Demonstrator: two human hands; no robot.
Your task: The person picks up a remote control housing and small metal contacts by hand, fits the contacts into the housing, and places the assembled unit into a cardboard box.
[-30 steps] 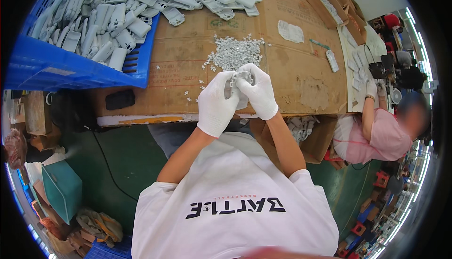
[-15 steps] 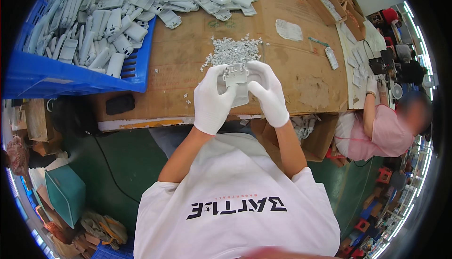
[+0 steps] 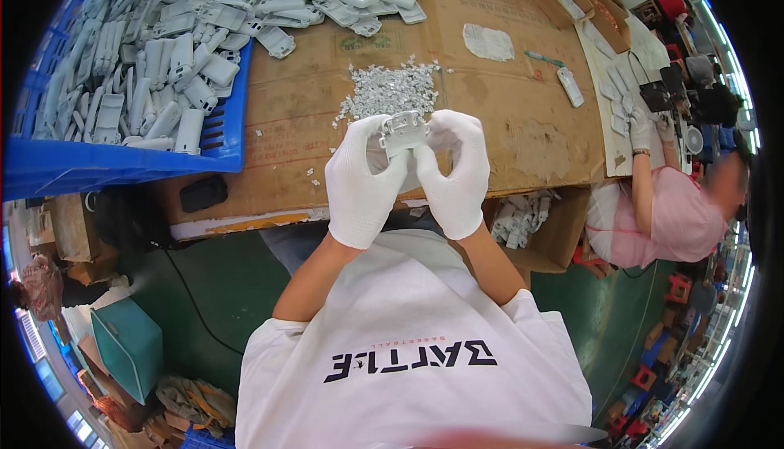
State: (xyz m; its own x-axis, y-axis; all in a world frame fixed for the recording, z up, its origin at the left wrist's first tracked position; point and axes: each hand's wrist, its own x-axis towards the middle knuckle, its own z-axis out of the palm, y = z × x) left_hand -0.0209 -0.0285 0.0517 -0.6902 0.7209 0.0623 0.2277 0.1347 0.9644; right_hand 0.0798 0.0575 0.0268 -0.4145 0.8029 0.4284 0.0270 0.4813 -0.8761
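Cardboard (image 3: 523, 94) below; left hand (image 3: 357, 186) and right hand (image 3: 459, 178) seemingly pinch a pale casing (image 3: 405, 137) I might drop if fingers (image 3: 449, 120) slacken.

Black and red lettering (image 3: 412, 357) on white shirt (image 3: 408, 286) (faint print (image 3: 307, 118) on cardboard (image 3: 523, 126)).

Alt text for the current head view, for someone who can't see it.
The white-gloved left hand and right hand hold a pale plastic piece at a cardboard-covered table. Beyond lies a pile of small parts; a blue crate at left holds many pale casings.
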